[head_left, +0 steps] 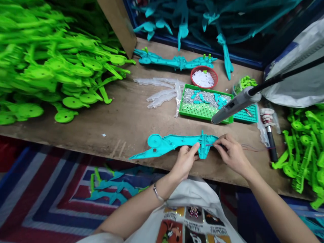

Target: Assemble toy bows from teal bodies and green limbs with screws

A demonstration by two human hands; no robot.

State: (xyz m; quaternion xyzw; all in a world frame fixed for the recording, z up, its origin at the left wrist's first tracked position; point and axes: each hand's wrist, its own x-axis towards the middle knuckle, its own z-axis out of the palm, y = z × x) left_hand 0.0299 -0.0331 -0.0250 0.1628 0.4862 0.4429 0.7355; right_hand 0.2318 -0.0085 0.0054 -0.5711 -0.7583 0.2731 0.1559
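Note:
A long turquoise plastic shell half (174,141) lies at the front edge of the bench, its ribbed inner side up. My left hand (185,158) is closed around the lower edge of its middle, thumb on top beside the raised cross-piece. At the shell's right end my right hand (229,148) has its fingers pinched together on a thin wire (209,145). That wire's loose length runs out to the right behind the hand, across the bench. The fingertips partly hide the shell's right tip.
Heaps of green plastic parts (73,67) stand left and right. Behind are a green tray (197,109) of screws, a red basket (204,79), another turquoise shell (174,63) and clear plastic pieces (164,94). A grey rod-shaped device (233,104) overhangs the tray; a black-handled hammer (271,141) lies right.

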